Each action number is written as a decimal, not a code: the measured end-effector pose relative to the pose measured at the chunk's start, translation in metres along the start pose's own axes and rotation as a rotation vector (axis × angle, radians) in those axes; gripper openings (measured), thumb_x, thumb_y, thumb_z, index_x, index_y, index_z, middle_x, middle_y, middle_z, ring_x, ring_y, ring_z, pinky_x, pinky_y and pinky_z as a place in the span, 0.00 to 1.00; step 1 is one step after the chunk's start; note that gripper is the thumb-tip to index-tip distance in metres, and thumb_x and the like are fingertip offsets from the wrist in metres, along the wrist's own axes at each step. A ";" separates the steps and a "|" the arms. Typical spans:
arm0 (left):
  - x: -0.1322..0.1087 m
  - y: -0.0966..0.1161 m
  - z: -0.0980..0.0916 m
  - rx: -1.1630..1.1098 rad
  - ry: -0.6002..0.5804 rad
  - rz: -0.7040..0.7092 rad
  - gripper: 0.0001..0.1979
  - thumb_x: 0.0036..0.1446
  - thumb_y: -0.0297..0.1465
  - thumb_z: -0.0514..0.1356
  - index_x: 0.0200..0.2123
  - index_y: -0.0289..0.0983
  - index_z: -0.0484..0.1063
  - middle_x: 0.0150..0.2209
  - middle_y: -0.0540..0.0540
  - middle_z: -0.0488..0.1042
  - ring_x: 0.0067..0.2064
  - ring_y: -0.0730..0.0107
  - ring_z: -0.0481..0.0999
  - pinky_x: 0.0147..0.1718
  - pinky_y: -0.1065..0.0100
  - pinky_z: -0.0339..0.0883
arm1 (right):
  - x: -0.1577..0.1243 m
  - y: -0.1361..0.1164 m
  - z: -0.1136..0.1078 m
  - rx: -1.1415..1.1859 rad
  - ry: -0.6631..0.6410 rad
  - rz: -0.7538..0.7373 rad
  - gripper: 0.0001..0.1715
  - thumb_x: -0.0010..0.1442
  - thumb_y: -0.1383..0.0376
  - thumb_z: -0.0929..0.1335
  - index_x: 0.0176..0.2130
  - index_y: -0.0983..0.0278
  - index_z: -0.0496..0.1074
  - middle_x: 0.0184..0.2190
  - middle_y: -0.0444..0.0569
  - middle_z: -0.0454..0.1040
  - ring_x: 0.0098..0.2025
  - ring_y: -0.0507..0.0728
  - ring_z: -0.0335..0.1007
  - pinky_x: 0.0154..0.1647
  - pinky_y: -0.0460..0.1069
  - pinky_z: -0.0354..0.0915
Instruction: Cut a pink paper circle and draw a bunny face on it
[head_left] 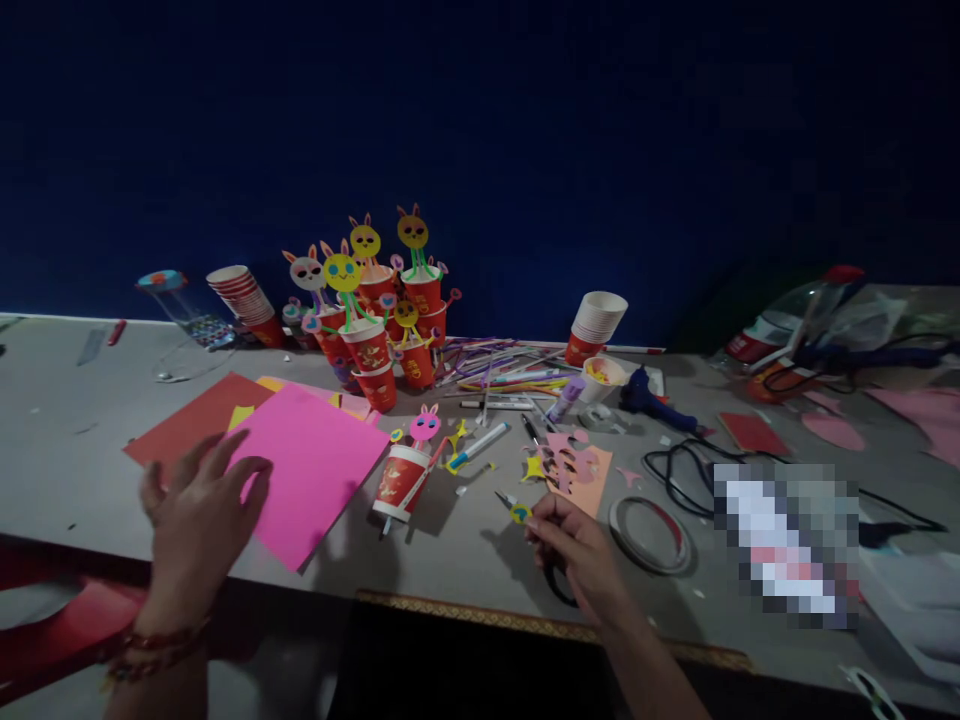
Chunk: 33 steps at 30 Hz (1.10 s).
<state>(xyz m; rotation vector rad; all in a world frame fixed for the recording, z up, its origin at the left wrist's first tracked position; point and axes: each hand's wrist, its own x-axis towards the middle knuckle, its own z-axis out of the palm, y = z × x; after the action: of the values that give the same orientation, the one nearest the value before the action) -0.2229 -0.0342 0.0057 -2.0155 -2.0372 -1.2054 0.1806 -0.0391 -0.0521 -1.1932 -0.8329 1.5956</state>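
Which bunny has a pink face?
The pink-faced bunny is the one on the red cup by itself at the front, right of the big pink sheet. The other bunnies behind have yellow or whitish faces.

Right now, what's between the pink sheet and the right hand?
In the head view, mainly a red cup with a pink bunny face; then, by the right hand, a scissor tip and a small round yellow piece.

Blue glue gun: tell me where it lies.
In the head view, the blue glue gun lies right of centre, just right of the paper cup of yellow scraps, beyond the large tape roll.
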 end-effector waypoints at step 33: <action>-0.054 0.164 0.102 -0.604 -0.672 0.229 0.06 0.65 0.26 0.53 0.34 0.38 0.66 0.34 0.47 0.70 0.38 0.67 0.69 0.39 0.68 0.62 | -0.022 -0.025 0.016 -0.720 -0.159 -0.498 0.06 0.64 0.61 0.68 0.35 0.60 0.73 0.31 0.45 0.73 0.34 0.55 0.70 0.36 0.47 0.64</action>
<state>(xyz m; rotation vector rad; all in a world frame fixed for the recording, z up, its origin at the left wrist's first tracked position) -0.0236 -0.0480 -0.0138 -3.1988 -1.6620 -1.3319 0.1743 -0.0513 -0.0185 -1.2014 -1.7502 1.0021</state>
